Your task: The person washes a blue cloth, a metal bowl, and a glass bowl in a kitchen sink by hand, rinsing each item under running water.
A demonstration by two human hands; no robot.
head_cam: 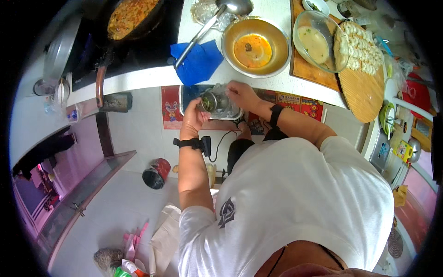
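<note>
My left hand point(194, 116) grips a small round metal-rimmed cup point(208, 101) with bits of green in it, just below the counter's front edge. Fingers bent, my right hand point(242, 95) pinches the edge of a clear plastic bag point(223, 104) beside the cup. Both are over an open metal-edged drawer or tray point(226, 118), whose contents are mostly hidden by the bag and hands. Directly above, on the counter, a steel bowl point(228, 67) holds some orange, oily liquid. A steel ladle point(199, 36) lies across a blue cloth point(204, 67).
A wok point(138, 33) of orange-brown food sits on the black stove, its wooden handle point(100, 83) jutting past the counter edge. At right, a glass bowl point(299, 52) of cloudy liquid stands beside rows of dumplings point(361, 48) on a round board point(363, 90). A bucket point(155, 173) is on the floor.
</note>
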